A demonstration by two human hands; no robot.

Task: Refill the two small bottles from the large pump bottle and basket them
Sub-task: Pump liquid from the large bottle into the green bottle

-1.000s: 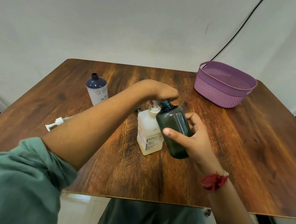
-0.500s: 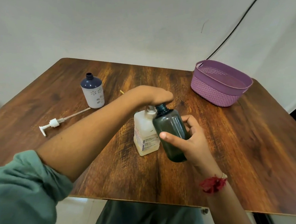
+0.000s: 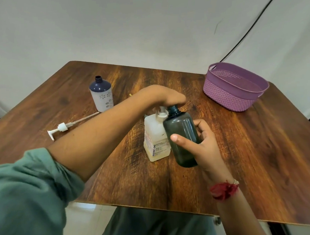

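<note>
Right hand (image 3: 204, 147) fingers gripping dark bottle (image 3: 181, 134) at spout; left hand (image 3: 165, 96) pressing pump bottle (image 3: 156, 144), fingers hidden. Needing mouth aligned, slow strokes.

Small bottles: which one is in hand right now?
The dark smoky-green bottle, gripped by the right hand beside the pump bottle. The white bottle with the navy top stands alone farther back on the left, untouched.

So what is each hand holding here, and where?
Right hand grips the dark bottle round its middle. Left hand holds nothing; it presses down on the pump bottle.
</note>
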